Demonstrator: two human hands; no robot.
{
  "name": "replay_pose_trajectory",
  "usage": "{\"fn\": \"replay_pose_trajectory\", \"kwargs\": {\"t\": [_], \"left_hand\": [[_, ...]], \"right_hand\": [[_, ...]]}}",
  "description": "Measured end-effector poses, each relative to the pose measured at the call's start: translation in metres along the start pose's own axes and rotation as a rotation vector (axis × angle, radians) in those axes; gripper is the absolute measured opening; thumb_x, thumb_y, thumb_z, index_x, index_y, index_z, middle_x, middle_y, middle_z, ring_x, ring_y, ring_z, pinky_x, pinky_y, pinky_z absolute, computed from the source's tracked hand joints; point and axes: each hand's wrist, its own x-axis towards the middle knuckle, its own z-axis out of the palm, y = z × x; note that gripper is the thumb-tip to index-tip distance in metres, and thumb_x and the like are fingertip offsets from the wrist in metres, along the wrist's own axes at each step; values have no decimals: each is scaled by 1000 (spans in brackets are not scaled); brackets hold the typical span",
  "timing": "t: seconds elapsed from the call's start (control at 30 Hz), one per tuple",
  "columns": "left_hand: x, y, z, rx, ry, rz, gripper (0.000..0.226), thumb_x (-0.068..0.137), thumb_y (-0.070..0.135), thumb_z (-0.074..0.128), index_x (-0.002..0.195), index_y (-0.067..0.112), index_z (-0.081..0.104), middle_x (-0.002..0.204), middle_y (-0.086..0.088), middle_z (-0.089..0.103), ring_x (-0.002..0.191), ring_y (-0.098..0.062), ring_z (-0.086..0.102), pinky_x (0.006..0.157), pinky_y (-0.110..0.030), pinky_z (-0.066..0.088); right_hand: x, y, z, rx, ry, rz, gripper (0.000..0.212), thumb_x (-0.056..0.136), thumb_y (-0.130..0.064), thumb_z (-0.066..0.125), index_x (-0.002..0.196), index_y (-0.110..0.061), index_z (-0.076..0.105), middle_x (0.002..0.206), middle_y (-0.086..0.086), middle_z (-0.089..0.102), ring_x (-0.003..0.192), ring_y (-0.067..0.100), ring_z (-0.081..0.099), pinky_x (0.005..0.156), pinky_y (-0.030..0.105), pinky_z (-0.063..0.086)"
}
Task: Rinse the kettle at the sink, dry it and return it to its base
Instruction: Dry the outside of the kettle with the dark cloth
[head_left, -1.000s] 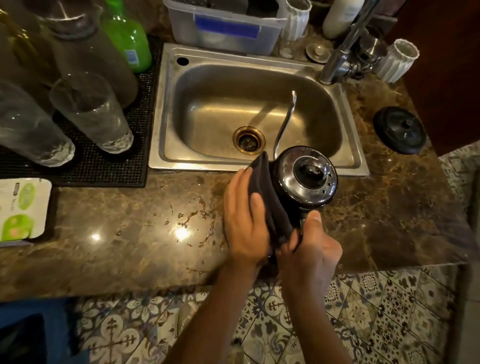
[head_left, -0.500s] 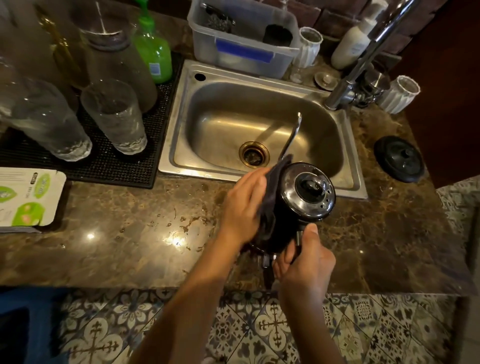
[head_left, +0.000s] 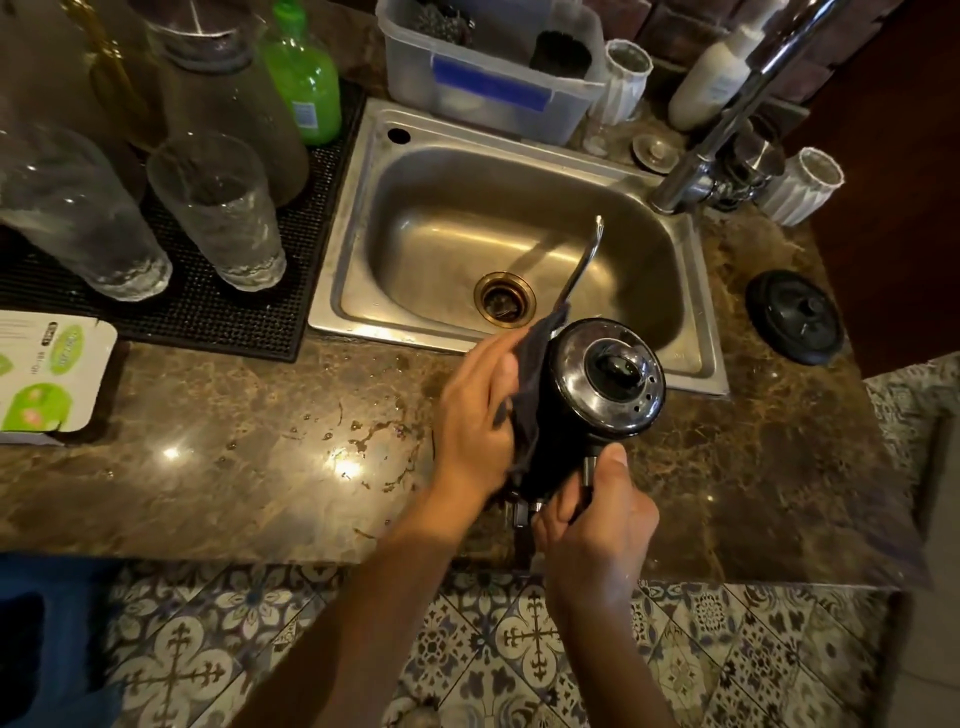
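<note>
A black gooseneck kettle with a shiny lid stands over the counter's front part, just before the steel sink. Its thin spout reaches out over the basin. My right hand grips the kettle's handle at the near side. My left hand presses a dark cloth flat against the kettle's left wall. The round black base lies on the counter to the right of the sink. The kettle's lower body is hidden by the cloth and my hands.
Upturned glasses stand on a black mat left of the sink, with a green bottle behind. A plastic tub, white cups and the tap line the back. Water drops lie on the brown stone counter.
My left hand has slid the cloth up and forward along the kettle's left side, toward the spout. The camera has tilted, showing more of the sink's back. My right hand keeps its grip.
</note>
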Motion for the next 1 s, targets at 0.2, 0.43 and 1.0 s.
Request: {"fn": "replay_pose_trajectory", "kwargs": {"t": [0.2,0.43,1.0], "left_hand": [[-61,10,21,3,179,-68,67,103,59,17,155,19,29,162,-5,27,151,-25,28,115,-58,32],[-43,18,13,120,147,25,73,105,56,16,146,5,46,151,-17,48,141,-33,44,109,-59,38],[39,-2,-15,-136,-229,-337,32,90,29,46,112,22,69,109,2,69,109,-23,63,97,-26,51]], "right_hand": [[3,0,-6,-104,0,-20,61,92,-58,40,44,-21,49,41,0,44,39,19,41,45,29,35],[4,0,-9,-112,-20,-20,65,93,-56,41,49,-10,52,42,2,48,40,17,46,44,28,39],[6,-2,-4,14,-35,74,58,85,-61,43,43,-22,48,39,0,37,35,14,31,40,23,24]]}}
